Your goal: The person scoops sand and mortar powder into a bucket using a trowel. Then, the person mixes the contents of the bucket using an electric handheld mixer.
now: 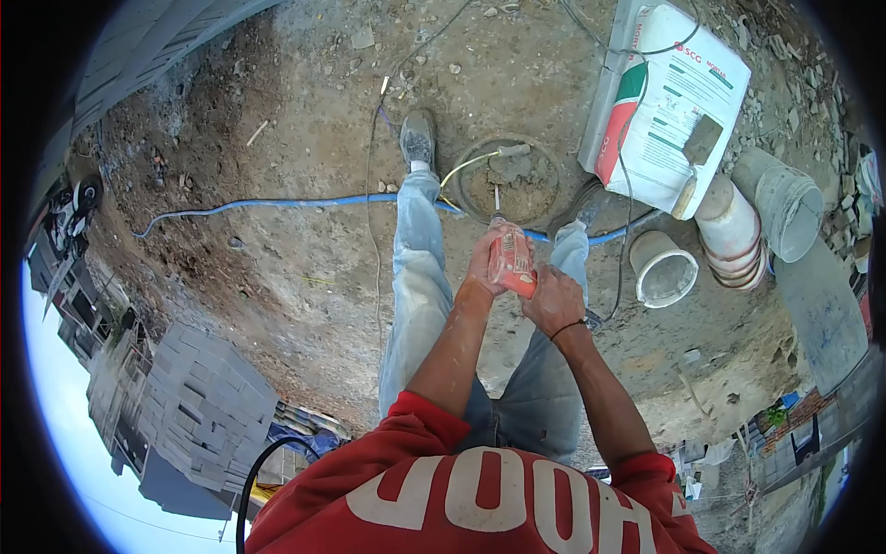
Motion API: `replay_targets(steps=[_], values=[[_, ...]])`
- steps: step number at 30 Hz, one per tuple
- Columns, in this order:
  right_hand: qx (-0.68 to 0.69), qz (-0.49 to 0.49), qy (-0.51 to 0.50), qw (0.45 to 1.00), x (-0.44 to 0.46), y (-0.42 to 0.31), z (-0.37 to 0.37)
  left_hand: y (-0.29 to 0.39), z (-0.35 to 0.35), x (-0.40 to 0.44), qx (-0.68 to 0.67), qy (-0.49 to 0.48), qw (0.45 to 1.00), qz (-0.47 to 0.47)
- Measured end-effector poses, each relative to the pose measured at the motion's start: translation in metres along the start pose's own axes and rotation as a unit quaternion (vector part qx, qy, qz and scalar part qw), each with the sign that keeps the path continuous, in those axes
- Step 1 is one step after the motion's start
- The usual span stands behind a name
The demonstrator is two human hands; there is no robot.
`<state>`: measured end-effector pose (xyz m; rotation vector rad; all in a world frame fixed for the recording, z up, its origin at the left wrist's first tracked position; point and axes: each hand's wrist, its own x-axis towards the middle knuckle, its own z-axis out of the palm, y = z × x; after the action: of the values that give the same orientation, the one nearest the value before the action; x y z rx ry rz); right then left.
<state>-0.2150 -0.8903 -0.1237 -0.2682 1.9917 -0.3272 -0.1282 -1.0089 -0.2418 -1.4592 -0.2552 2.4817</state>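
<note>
L hand point(482, 263) & R hand point(556, 300) are clamping red drill point(512, 258).
Its shaft point(497, 198) is pointing into round tub point(464, 178) w/ brownish mix point(531, 187).

We see red-orange on the drill point(512, 260) and grey-brown in the mortar point(533, 172) above it. Right of the drill, our bag point(688, 102) is white with green and red blocks; left, our hose point(277, 201) is blue. Below the drill, we have faded-blue jeans point(544, 397) and a red shirt point(318, 503) with off-white letters.
</note>
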Motion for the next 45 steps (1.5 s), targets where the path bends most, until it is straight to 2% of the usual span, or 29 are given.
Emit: replay_targets(steps=[4, 10, 12, 19, 21, 25, 31, 33, 36, 39, 45], values=[[-0.002, -0.019, -0.014, 1.000, 0.006, 0.000, -0.002, 0.001, 0.004, 0.000, -0.007, 0.009, 1.000, 0.020], [-0.004, 0.011, -0.004, 1.000, 0.007, -0.003, -0.004, 0.002, 0.007, 0.004, -0.009, 0.017, 0.999, 0.032], [-0.025, -0.032, 0.014, 0.999, 0.007, -0.004, -0.008, 0.004, 0.010, 0.004, -0.006, -0.005, 1.000, 0.021], [-0.024, -0.043, 0.030, 0.998, 0.009, -0.002, -0.007, 0.005, 0.016, 0.003, -0.026, -0.012, 0.999, 0.028], [-0.027, -0.001, 0.001, 1.000, 0.012, -0.004, -0.011, 0.005, 0.019, 0.006, -0.036, -0.042, 0.997, 0.047], [-0.044, -0.011, -0.016, 0.999, 0.016, -0.001, -0.018, 0.005, 0.024, 0.012, -0.043, -0.030, 0.998, 0.043], [-0.026, -0.067, 0.056, 0.996, 0.015, 0.008, -0.015, -0.001, 0.029, 0.012, -0.038, -0.041, 0.998, 0.028], [-0.041, -0.088, 0.072, 0.993, 0.015, 0.007, -0.016, -0.002, 0.031, 0.011, -0.024, -0.043, 0.997, 0.061], [-0.057, -0.091, 0.076, 0.991, 0.015, 0.005, -0.024, -0.001, 0.029, 0.014, -0.036, -0.073, 0.996, 0.031], [-0.044, -0.069, 0.051, 0.995, 0.018, 0.004, -0.027, 0.000, 0.028, 0.019, -0.034, -0.064, 0.997, 0.004], [-0.039, -0.051, 0.054, 0.997, 0.018, 0.003, -0.028, -0.004, 0.036, 0.016, -0.049, -0.009, 0.998, 0.029]])
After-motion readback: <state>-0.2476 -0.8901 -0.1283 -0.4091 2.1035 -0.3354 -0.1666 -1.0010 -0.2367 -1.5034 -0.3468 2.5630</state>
